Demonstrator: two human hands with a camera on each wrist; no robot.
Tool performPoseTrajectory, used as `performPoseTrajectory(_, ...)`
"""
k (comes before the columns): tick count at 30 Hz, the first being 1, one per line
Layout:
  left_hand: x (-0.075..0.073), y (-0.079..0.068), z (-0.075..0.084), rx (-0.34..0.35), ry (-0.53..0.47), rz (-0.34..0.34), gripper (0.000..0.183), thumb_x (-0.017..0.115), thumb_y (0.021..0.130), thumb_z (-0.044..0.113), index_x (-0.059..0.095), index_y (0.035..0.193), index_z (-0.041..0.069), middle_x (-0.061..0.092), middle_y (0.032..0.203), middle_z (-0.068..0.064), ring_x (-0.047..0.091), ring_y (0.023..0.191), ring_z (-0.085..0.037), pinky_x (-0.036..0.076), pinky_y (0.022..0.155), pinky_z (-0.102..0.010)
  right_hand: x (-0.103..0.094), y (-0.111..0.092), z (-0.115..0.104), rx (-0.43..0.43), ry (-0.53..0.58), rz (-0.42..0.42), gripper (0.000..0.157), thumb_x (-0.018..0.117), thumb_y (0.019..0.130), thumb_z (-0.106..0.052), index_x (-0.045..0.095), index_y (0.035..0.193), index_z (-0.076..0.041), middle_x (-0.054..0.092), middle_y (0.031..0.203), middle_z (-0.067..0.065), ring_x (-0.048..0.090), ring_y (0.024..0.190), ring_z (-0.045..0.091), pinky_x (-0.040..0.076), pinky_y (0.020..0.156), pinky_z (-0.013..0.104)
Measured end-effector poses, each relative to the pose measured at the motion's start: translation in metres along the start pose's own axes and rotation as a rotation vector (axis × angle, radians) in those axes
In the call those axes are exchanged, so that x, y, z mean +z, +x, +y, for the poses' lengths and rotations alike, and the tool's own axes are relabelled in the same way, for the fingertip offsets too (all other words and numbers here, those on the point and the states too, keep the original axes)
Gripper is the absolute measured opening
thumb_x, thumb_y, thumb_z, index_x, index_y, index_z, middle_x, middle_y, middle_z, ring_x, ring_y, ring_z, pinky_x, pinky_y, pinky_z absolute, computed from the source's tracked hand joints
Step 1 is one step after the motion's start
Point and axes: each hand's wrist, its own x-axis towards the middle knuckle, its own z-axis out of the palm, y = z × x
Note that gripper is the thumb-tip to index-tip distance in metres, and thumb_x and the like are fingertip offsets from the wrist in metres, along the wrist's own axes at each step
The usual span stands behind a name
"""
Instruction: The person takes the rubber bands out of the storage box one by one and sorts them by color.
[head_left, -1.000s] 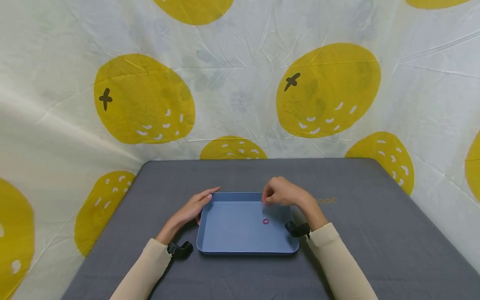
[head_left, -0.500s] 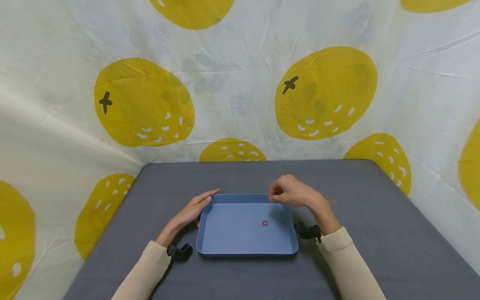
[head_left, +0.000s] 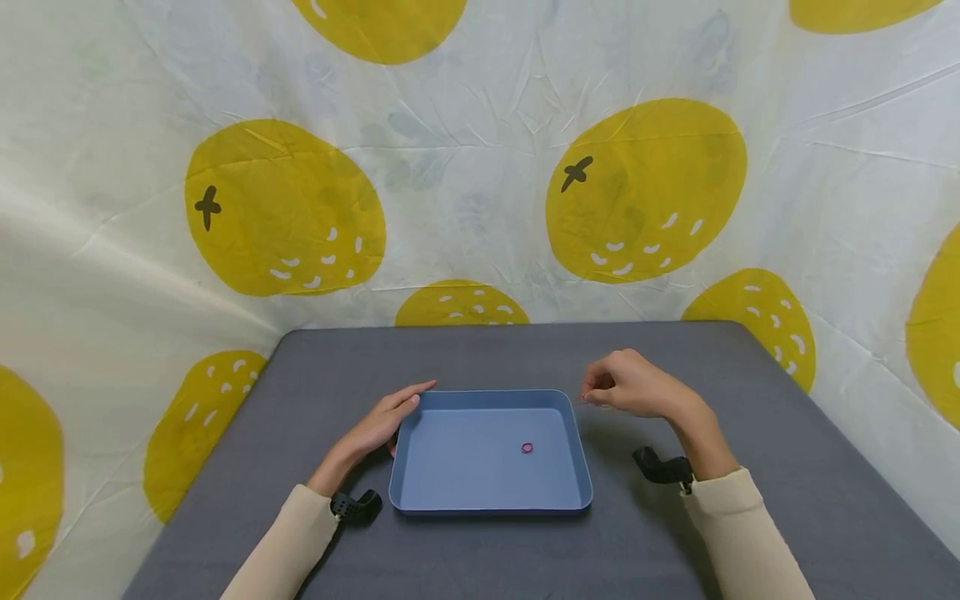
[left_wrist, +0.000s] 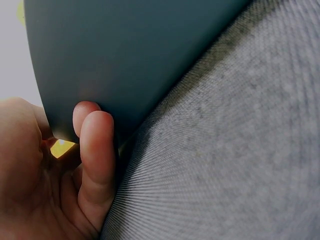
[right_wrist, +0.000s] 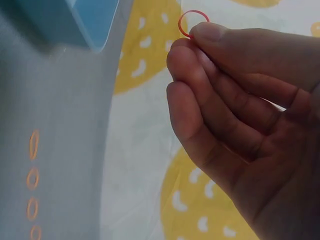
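Note:
A shallow blue tray [head_left: 457, 471] lies on the grey tabletop, with one small red rubber band [head_left: 522, 448] on its floor, right of centre. My left hand [head_left: 375, 423] holds the tray at its left far corner; the left wrist view has fingertips [left_wrist: 97, 130] against the outer wall. Just beyond the tray's right far corner, my right hand [head_left: 637, 387] is raised over the table. Between its thumb and forefinger it pinches another red rubber band [right_wrist: 181, 24], plain in the right wrist view, where the other fingers curl below.
Several orange rubber bands [right_wrist: 36, 142] lie in a row on the table, right of the tray in the right wrist view; the right hand hides them in the head view. A white curtain [head_left: 480, 208] with yellow fruit prints hangs behind the table.
My right hand has moved right, from over the tray's far right part to outside its right edge, covering the orange rubber bands. The left hand keeps its hold on the tray.

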Motion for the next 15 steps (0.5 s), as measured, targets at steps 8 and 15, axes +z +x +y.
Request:
performPoseTrajectory(8, 0.0, 0.002, 0.0, 0.0, -0.011, -0.005, 0.044, 0.036, 0.105, 0.038, 0.037, 0.148, 0.031, 0.047, 0.142, -0.012, 0.051, 0.041, -0.022, 0.048, 0.038, -0.039, -0.007, -0.018, 0.031, 0.091, 0.019, -0.013, 0.012, 0.067, 0.089, -0.012, 0.071, 0.08, -0.018, 0.067, 0.074, -0.007, 0.057, 0.066, 0.01, 0.047, 0.057, 0.025)
performPoseTrajectory(15, 0.001, 0.0, -0.001, 0.003, 0.01, 0.002, 0.043, 0.035, 0.105, 0.037, 0.038, 0.148, 0.032, 0.049, 0.14, -0.012, 0.051, 0.039, -0.021, 0.049, 0.039, -0.043, -0.004, -0.021, 0.055, 0.133, 0.046, -0.047, 0.01, 0.068, 0.088, -0.01, 0.072, 0.08, -0.014, 0.069, 0.076, 0.003, 0.058, 0.067, 0.012, 0.048, 0.06, 0.026)
